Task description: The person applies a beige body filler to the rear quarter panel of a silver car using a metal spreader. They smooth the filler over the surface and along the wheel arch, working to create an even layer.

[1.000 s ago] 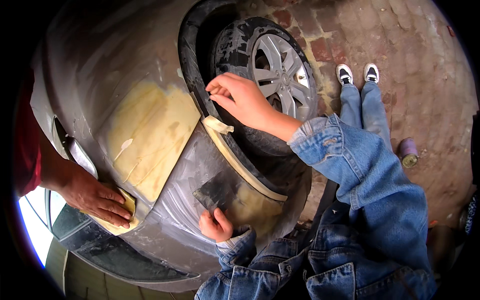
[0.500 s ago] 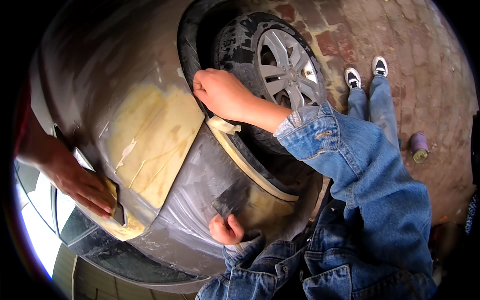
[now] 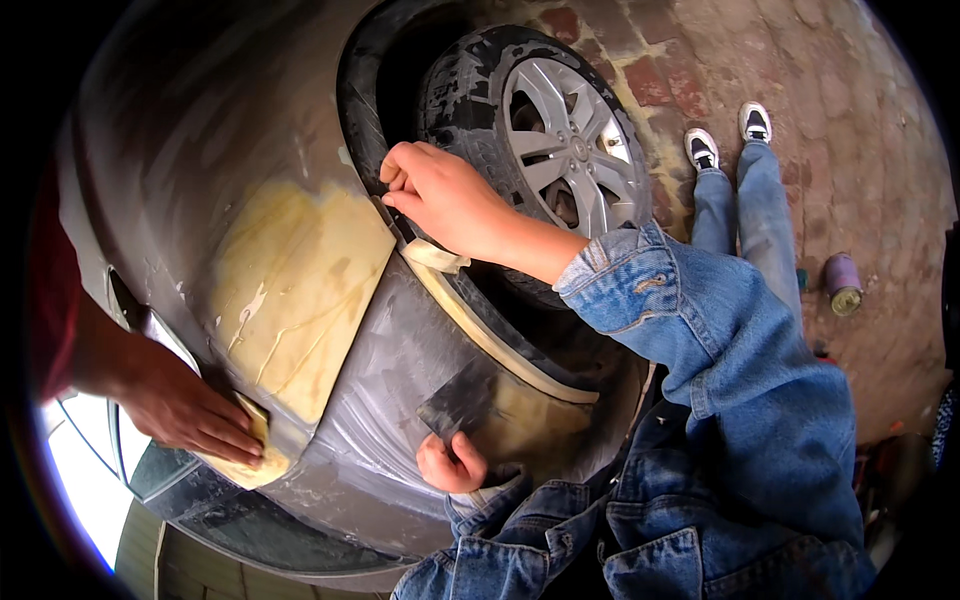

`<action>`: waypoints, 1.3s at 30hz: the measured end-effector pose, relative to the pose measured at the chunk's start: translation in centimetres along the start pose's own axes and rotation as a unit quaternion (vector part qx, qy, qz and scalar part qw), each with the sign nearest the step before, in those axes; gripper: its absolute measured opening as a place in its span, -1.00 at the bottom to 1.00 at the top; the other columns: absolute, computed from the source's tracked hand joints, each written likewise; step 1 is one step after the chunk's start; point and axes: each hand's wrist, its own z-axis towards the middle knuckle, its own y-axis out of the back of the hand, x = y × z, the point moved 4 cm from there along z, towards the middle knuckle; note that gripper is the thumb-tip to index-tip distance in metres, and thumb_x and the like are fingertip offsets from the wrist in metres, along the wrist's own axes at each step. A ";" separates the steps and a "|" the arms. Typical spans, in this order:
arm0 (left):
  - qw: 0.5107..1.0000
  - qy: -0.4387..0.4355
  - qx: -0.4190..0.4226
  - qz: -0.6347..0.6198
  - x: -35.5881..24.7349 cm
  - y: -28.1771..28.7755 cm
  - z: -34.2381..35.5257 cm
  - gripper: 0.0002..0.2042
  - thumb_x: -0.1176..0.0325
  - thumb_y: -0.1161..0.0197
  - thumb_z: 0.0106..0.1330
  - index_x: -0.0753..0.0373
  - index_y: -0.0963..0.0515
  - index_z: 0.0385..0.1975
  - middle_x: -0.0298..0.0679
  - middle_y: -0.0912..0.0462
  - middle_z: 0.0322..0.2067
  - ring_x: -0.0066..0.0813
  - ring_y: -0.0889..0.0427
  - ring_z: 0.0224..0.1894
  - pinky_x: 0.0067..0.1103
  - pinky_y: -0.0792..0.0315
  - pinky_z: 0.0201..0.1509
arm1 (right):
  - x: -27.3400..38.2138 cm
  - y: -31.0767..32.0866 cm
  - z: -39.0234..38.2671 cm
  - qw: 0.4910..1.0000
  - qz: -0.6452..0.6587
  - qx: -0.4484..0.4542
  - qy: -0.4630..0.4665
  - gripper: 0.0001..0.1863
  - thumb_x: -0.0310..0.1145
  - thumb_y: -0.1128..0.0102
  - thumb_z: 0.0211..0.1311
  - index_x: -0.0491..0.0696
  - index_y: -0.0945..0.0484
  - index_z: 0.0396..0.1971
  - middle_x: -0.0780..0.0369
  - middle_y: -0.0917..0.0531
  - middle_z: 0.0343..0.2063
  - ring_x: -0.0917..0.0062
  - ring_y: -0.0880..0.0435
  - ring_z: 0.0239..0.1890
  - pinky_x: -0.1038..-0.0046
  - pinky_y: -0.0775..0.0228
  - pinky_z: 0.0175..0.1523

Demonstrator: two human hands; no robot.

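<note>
Head view: Our right hand [image 3: 440, 200], fingers curled, hung by the black plastic arch trim [image 3: 362, 115], a cream, paper-like tape strip [image 3: 484, 331] curving toward four o'clock. The tape looked light, soft and tearable, best pinched at its loose end [image 3: 436, 256]. Our half-curled left hand [image 3: 452, 466] sat at six o'clock from a dark, flat rectangular sheet [image 3: 460, 392]; fingertips partly hidden, we couldn't tell what either gripped.

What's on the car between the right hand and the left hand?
Head view: from the right hand down, a pale strip edging the wheel arch, smudged grey bodywork, then a dark flat sheet at the left hand.
</note>
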 end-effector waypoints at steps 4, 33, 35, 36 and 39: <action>1.000 -0.001 0.010 0.000 0.4 0.0 0.0 -0.75 0.25 -0.19 0.31 0.31 -0.43 -0.49 -0.16 -0.48 -0.64 -0.23 -0.42 -0.62 -0.45 -0.27 -0.52 | -0.2 -0.6 0.7 0.999 -0.034 0.019 0.021 -0.87 -0.51 -0.16 0.18 -0.18 -0.40 -0.34 0.15 -0.48 -0.36 0.29 -0.54 -0.31 0.34 -0.42 -0.18; 1.000 0.006 0.026 0.001 0.1 -0.1 0.2 -0.79 0.30 -0.15 0.33 0.29 -0.44 -0.47 -0.19 -0.52 -0.63 -0.34 -0.46 -0.62 -0.50 -0.32 -0.51 | 1.1 2.0 -7.2 0.999 0.048 -0.008 -0.019 -0.95 -0.57 -0.06 0.24 -0.12 -0.39 -0.34 0.20 -0.53 -0.34 0.36 -0.53 -0.26 0.41 -0.39 -0.12; 0.999 0.027 0.033 -0.021 0.2 -0.2 0.1 -0.79 0.30 -0.15 0.34 0.29 -0.44 -0.47 -0.22 -0.53 -0.64 -0.38 -0.47 -0.62 -0.53 -0.33 -0.51 | 0.8 1.9 -7.1 0.999 0.048 -0.024 0.003 -0.95 -0.56 -0.07 0.24 -0.12 -0.40 -0.35 0.21 -0.53 -0.35 0.38 -0.51 -0.21 0.41 -0.38 -0.09; 0.999 0.023 0.034 -0.021 0.2 -0.2 0.2 -0.79 0.30 -0.15 0.34 0.29 -0.44 -0.47 -0.23 -0.53 -0.64 -0.39 -0.48 -0.62 -0.54 -0.33 -0.51 | 0.6 1.8 -7.2 0.999 0.049 -0.010 0.001 -0.95 -0.54 -0.09 0.24 -0.11 -0.41 -0.34 0.21 -0.52 -0.32 0.39 -0.49 -0.17 0.41 -0.36 -0.07; 0.999 0.017 0.029 -0.024 -0.1 -0.3 0.2 -0.79 0.29 -0.14 0.35 0.29 -0.44 -0.46 -0.24 -0.55 -0.64 -0.43 -0.49 -0.62 -0.56 -0.34 -0.52 | 0.5 1.6 -7.6 0.998 0.061 0.020 -0.009 -0.93 -0.47 -0.13 0.24 -0.09 -0.44 -0.31 0.23 -0.48 -0.24 0.44 -0.43 -0.09 0.41 -0.33 -0.01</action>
